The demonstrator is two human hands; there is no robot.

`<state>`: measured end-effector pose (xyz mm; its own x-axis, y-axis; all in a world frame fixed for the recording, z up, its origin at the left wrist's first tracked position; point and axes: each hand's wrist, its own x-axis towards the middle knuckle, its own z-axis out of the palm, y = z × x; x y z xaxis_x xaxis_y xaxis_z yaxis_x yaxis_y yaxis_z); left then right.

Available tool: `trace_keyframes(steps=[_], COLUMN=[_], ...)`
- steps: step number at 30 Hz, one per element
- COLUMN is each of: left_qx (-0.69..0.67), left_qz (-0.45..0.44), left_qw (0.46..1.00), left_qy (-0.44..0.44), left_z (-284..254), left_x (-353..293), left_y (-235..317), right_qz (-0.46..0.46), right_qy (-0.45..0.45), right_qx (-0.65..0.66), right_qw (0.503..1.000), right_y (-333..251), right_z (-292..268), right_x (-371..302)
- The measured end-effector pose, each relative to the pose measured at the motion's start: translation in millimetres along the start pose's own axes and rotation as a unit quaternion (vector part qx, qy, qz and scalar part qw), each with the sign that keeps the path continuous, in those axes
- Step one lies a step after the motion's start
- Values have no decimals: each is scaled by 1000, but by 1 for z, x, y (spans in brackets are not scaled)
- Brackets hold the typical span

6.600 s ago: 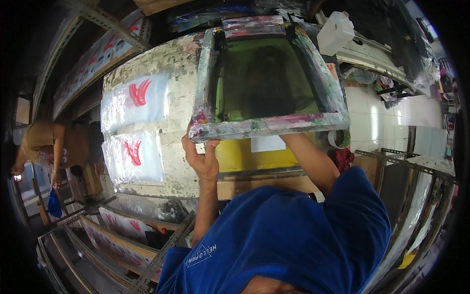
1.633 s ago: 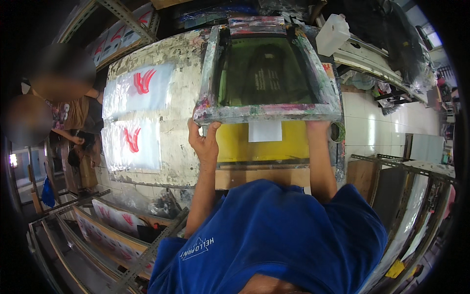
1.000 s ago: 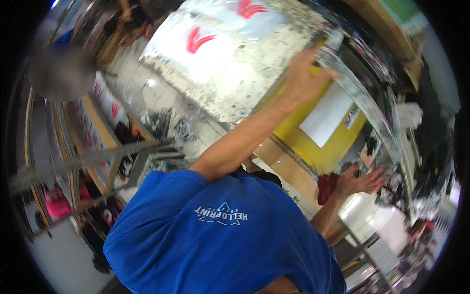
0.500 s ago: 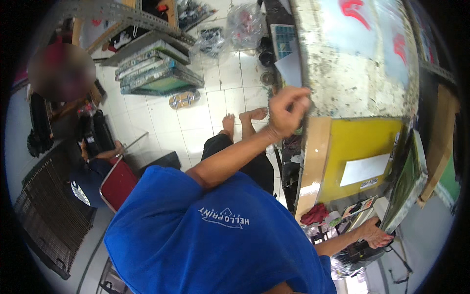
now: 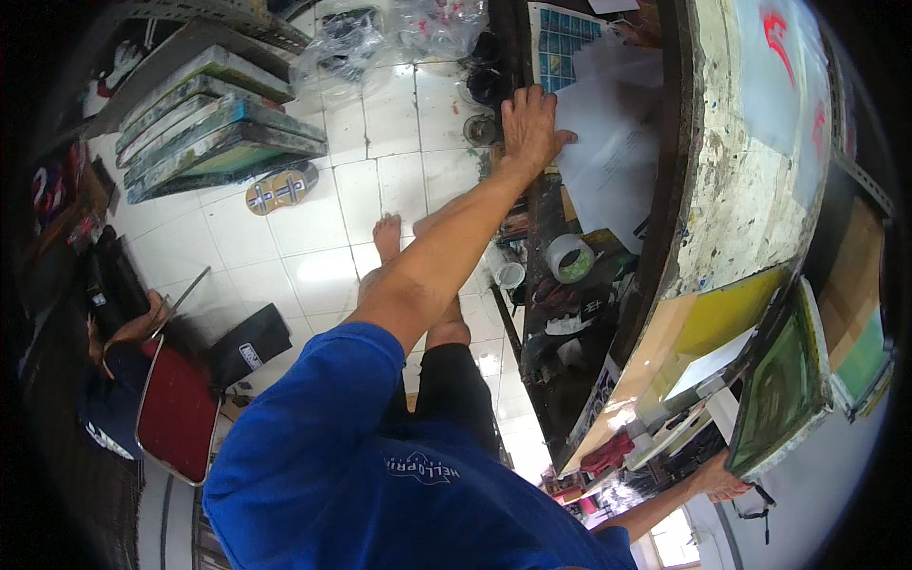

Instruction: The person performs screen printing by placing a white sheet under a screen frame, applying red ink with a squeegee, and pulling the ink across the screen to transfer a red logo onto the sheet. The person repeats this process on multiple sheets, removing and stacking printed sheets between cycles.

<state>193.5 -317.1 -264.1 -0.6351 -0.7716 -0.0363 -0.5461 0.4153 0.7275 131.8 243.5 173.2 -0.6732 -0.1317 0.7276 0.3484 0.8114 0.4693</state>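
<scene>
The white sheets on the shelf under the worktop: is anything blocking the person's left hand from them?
Nothing visible stands in the way. The left hand is right by the edge of the white sheets, thumb toward them; whether it touches them is unclear. In this view, the worktop is on their other side, not between.

Green-meshed frame (image 5: 781,388) aslant, white sheets (image 5: 613,142) on shelf (image 5: 543,217)

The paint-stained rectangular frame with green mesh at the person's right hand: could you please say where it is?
In the head view, the frame is at the right, its lower corner at the right hand, right of the flat yellow panel.
</scene>
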Motion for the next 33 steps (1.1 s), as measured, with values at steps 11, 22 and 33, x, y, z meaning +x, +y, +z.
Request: trace_keyframes(steps=[11, 22, 33], left_qx=[3, -10, -288], left_qz=[39, 32, -10], left_qw=[999, 995, 953], left_qy=[8, -94, -95], left_z=[30, 155, 147], left_x=[-3, -30, -39], left_y=[43, 35, 29], right_qz=[-42, -97, -68], right_qy=[7, 51, 55], right_qx=[6, 67, 70], right_qw=[999, 992, 994], right_y=[27, 34, 5], right_z=[8, 23, -9], right_x=[-3, 3, -5])
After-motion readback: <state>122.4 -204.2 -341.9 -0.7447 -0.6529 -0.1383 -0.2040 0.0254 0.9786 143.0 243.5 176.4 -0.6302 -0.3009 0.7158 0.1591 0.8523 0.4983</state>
